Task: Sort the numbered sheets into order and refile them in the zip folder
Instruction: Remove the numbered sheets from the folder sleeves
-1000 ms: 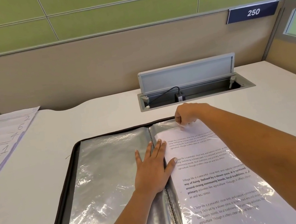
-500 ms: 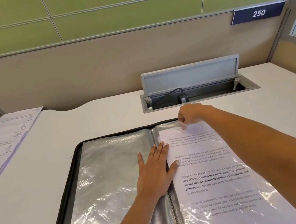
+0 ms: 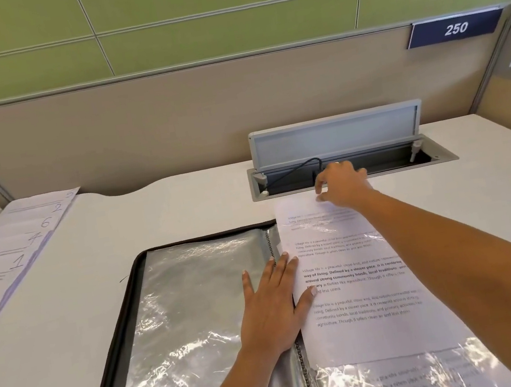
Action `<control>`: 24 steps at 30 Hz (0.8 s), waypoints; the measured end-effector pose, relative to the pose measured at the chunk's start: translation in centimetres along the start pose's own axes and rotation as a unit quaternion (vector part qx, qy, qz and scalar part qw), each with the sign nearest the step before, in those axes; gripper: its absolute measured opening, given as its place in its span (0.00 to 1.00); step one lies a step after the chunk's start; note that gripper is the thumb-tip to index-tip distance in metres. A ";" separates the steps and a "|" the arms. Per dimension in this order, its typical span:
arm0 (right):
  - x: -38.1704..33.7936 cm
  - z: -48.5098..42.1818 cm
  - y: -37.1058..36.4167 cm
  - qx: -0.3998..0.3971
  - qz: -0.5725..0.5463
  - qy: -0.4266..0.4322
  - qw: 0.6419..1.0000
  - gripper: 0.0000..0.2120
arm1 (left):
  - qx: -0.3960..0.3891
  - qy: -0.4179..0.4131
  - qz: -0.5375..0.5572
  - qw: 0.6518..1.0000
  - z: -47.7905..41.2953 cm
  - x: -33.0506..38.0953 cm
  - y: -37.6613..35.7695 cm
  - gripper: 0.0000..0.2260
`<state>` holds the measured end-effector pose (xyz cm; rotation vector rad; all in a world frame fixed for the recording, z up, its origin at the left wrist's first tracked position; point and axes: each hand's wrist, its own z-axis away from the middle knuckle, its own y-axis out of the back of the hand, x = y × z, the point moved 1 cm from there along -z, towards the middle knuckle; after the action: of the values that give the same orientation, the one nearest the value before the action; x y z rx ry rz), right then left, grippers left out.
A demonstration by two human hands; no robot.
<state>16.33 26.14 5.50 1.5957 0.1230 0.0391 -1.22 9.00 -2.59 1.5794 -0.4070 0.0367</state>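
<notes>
Pinching the sheet (image 3: 359, 277), right hand (image 3: 342, 185) — left hand (image 3: 273, 310) presses zip folder (image 3: 181, 304).

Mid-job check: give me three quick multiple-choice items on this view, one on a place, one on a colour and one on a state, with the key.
1. Where does the left hand rest?
A. On a keyboard
B. In the person's lap
C. Flat on the zip folder, by its spine

2. What colour is the 250 sign?
A. Dark blue
B. Red
C. Yellow

3. How does the printed sheet that the right hand pinches lie?
A. Wholly inside its sleeve
B. Its top sticks out past the folder's far edge
C. Crumpled into a ball

Key: 1 C, the palm lies spread on the plastic next to the spine. 2 A, white digits stand on dark blue. 3 B, the sheet's top edge lies over the desk beyond the zip rim.
</notes>
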 end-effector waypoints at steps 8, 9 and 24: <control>5.1 1.7 -0.6 -0.030 -0.208 -0.215 0.954 0.32 | -0.004 0.001 -0.002 1.000 -0.1 0.1 -0.1 0.47; 5.4 1.8 -0.6 -0.023 -0.254 -0.217 0.942 0.30 | -0.005 0.000 -0.004 1.000 -0.1 0.1 0.0 0.47; 6.3 -0.6 3.0 0.148 -0.487 -0.165 0.845 0.07 | 0.019 0.148 0.320 0.936 -9.2 -1.2 5.9 0.29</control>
<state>22.67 27.34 8.20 1.6515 0.6837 -1.0903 -1.89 18.26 3.30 1.3903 -0.6684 0.7778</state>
